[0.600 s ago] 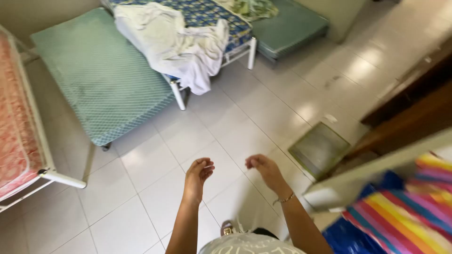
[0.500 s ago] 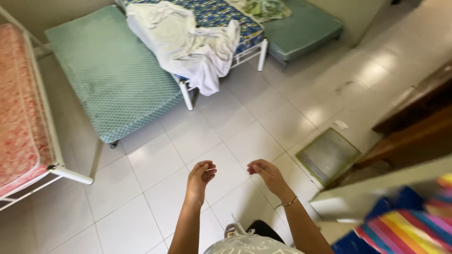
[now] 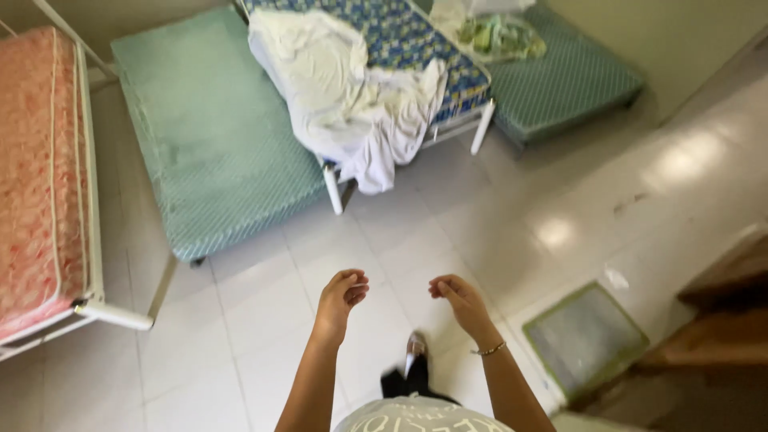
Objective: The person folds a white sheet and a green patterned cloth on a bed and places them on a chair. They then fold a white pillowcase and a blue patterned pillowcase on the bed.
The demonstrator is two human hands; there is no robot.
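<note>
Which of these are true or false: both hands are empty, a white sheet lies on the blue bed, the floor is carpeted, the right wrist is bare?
Both the left hand and the right hand hold nothing: true.
A crumpled white sheet hangs over the blue patterned bed: true.
The floor is carpeted: false, it is pale tile.
The right wrist is bare: false, it wears a thin bracelet.
</note>
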